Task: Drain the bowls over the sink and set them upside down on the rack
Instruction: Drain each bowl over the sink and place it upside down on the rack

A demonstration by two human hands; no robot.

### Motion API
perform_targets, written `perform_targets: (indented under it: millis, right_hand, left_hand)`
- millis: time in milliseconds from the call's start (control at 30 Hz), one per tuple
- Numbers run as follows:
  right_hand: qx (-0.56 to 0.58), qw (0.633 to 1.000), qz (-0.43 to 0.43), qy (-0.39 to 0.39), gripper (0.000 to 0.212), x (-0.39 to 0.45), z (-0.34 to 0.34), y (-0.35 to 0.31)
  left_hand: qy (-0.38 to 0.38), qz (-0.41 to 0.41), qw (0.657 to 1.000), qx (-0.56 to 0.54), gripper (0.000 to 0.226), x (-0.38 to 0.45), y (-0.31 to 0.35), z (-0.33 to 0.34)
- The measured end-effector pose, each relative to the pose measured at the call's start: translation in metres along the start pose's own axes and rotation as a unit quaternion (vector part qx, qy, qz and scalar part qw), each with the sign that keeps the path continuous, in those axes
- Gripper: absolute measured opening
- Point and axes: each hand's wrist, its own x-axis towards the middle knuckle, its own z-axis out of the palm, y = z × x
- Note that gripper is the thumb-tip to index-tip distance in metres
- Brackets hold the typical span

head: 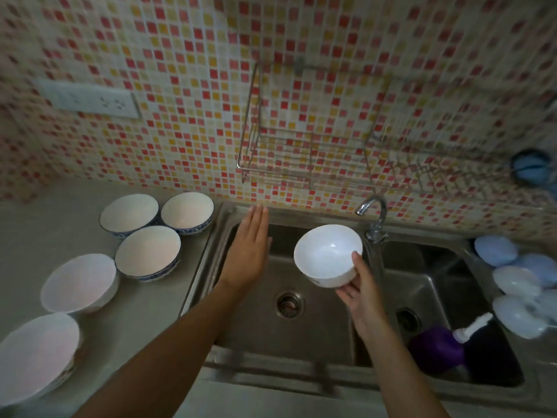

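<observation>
My right hand [360, 292] grips a white bowl [327, 251] by its rim and base, tilted toward me above the left basin of the steel sink [301, 333]. My left hand [248, 254] hovers flat and empty over the basin's left side, fingers pointing to the wall. Several bowls stand upright on the counter to the left: three blue-patterned ones [147, 251] [129, 214] [187, 211] and two plain white ones [79, 282] [36, 357]. A wire rack [304, 173] hangs on the tiled wall above the sink with nothing on it.
A tap [372, 212] rises behind the divider between the basins. The right basin holds a purple item [437, 348] and a dark bottle with a white pump [474, 327]. Pale blue plastic pieces [518, 285] lie on the right rim. A wall socket [90, 99] sits at upper left.
</observation>
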Motion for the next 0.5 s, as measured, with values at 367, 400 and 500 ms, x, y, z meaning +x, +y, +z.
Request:
perform_targets:
  millis: [367, 400, 500]
  right_hand:
    - [0.136, 0.985, -0.002, -0.103, 0.064, 0.002, 0.023, -0.103]
    - [0.138, 0.984, -0.011, -0.11, 0.063, 0.004, 0.025, -0.11]
    - [0.143, 0.981, -0.039, -0.122, 0.064, 0.012, 0.032, -0.132]
  left_hand:
    - [-0.02, 0.011, 0.991, 0.134, 0.071, 0.124, 0.039, -0.032]
    - [-0.022, 0.006, 0.989, 0.145, 0.073, 0.127, 0.038, -0.029]
    - [-0.006, 0.001, 0.988, 0.156, 0.07, 0.129, 0.036, -0.022]
